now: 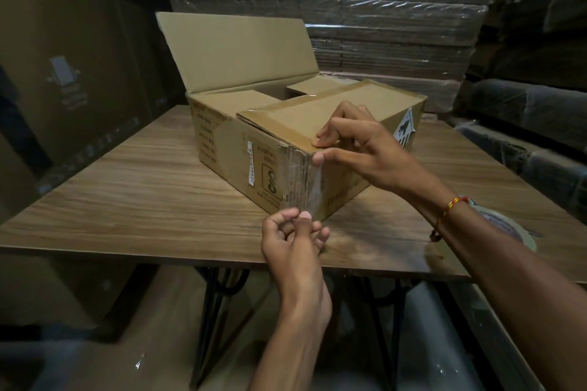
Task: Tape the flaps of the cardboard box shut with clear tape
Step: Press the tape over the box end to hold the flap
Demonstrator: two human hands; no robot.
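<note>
Brown cardboard box (286, 136) sits half open; right hand (359, 143) pinches its corner, left hand (292, 232) pinches clear tape strip (314, 187).

i see a matt brown cardboard box (286, 149), its near corner scuffed under a glossy clear tape strip (314, 190). it sits on a smooth wood-grain table (127, 200). behind, cardboard stacks (381, 25) wrapped in shiny plastic film.
</note>
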